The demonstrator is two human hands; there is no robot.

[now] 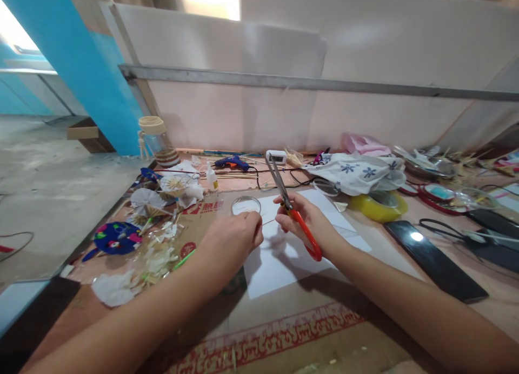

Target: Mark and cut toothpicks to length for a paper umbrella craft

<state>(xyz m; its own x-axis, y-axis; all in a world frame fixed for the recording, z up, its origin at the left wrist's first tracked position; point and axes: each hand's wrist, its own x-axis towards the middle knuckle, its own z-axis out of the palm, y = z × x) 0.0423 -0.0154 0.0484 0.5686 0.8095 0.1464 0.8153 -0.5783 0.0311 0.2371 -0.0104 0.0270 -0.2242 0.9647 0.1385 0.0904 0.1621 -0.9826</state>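
My right hand (306, 222) is closed around a pair of scissors (298, 218) with orange handles, the metal blades pointing up and away from me. My left hand (233, 236) is closed in a pinch on a thin stick (268, 221), which reaches across toward my right fingertips. Whether the right fingers also touch the stick I cannot tell. Both hands are over white paper (259, 279) lying on a printed cardboard sheet (239, 341). Just beyond my left hand is a round clear dish or ring (246, 204), partly hidden by the knuckles.
Small paper fans (148, 201), a blue patterned round fan (117, 238) and scraps (160, 258) lie left. A blue glue gun (232, 162) and small glue bottle (211, 177) are behind. On the right are yellow tape (379, 205), patterned cloth (357, 172) and a black phone (436, 260).
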